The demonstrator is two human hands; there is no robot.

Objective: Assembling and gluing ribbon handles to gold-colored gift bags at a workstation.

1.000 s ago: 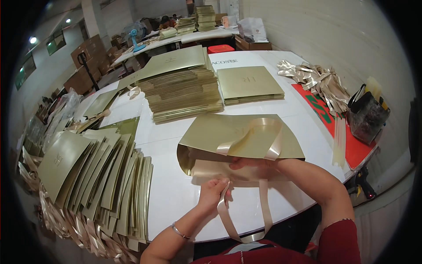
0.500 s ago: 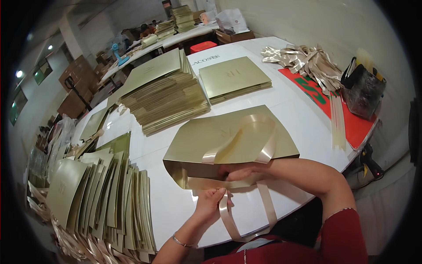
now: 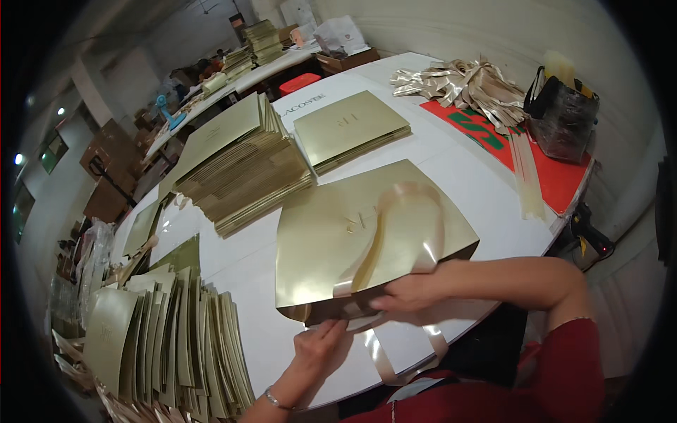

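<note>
A gold paper bag (image 3: 317, 247) lies on its side on the white table, its mouth toward me. A satin ribbon handle (image 3: 438, 211) loops over its upper panel, and a second ribbon handle (image 3: 381, 356) hangs from the lower lip over the table edge. With fingers closed, my left hand (image 3: 317, 347) grips the lower lip near the mouth's left corner. My right hand (image 3: 415, 290) is at the middle of the mouth, its fingers curled at the rim, their tips partly hidden in the dark opening.
A tall stack of gold bags (image 3: 240, 166) and a shorter stack (image 3: 352, 127) stand beyond. Upright gold bags (image 3: 169, 338) fill the left. Ribbons (image 3: 465, 88) and pale strips (image 3: 525, 176) lie right, beside a dark wrapped container (image 3: 564, 116). A handheld scanner (image 3: 591, 236) hangs at the table's right edge.
My left hand has let go of the lower ribbon and moved to the lower lip. My right hand has drawn back from inside the mouth to its rim. The bag's mouth has tipped lower.
</note>
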